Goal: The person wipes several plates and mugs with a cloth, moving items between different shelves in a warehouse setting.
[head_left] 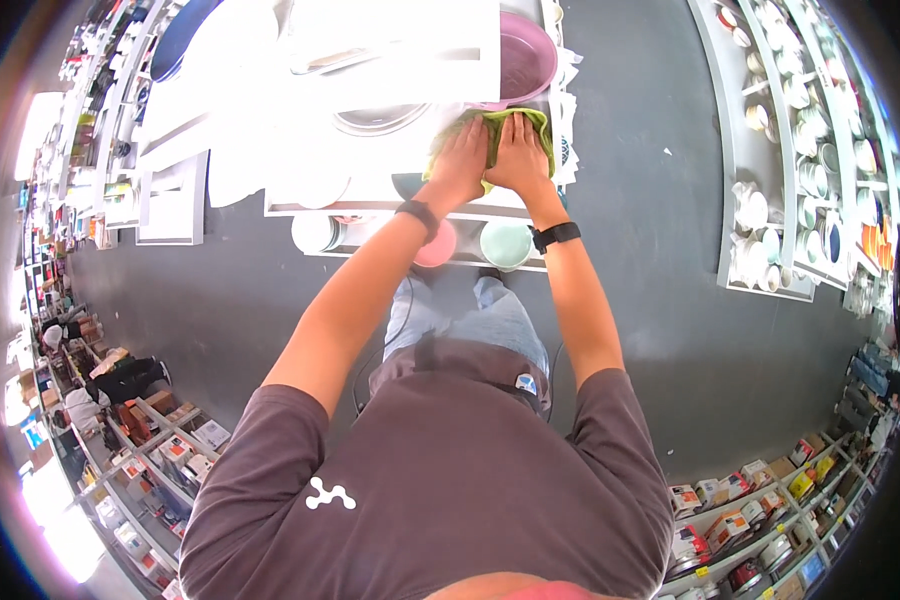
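A green cloth (543, 126) lies bunched at the right front corner of a white shelf. My left hand (460, 162) rests on its left part, fingers stretched out and pointing away from me. Beside it, my right hand (518, 152) lies on the cloth's right part, its fingers also stretched out. The thumbs come close together between them. What is under the cloth is hidden. Just beyond it sits a pink oval tub (526, 62). A dark grey-green round item (407, 185) shows partly beside my left wrist.
On the lower shelf in front stand a pink bowl (436, 244), a mint-green bowl (507, 244) and white dishes (315, 233). Glare washes out much of the upper shelf. Racks of crockery (760, 210) line the right side; boxed goods (735, 515) fill shelves at lower right.
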`<state>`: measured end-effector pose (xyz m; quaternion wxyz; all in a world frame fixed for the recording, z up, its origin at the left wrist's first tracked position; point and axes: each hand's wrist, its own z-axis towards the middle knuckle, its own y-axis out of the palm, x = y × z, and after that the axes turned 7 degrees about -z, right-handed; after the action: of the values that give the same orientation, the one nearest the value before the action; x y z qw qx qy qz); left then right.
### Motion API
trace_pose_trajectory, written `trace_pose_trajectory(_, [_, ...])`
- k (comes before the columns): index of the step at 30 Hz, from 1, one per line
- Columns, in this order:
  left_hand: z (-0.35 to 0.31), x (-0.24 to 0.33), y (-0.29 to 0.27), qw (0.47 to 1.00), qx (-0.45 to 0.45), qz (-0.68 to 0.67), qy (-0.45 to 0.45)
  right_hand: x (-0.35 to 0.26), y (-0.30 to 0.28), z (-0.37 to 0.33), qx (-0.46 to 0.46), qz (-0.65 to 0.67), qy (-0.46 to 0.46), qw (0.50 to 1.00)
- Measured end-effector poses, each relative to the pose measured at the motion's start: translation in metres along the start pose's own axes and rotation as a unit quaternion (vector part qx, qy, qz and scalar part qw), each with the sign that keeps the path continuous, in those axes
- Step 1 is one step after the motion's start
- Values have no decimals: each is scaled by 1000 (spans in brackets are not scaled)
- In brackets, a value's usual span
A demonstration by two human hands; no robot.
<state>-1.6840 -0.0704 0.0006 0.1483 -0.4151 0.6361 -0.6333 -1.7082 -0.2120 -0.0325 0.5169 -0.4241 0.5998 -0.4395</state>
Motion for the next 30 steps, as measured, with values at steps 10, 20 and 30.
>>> trace_pose_trajectory(10, [21, -4, -2, 999, -29, -16, -6, 5, -8, 16, -60, -11, -2, 998])
trace_pose_trajectory(20, [2, -4, -7, 998, -26, -48, -1, -9, -8, 0, -63, -80, 15, 995])
trace_pose_trajectory(30, [-19, -10, -6, 998, -17, -62, 7, -5, -11, -29, -13, -42, -9, 999])
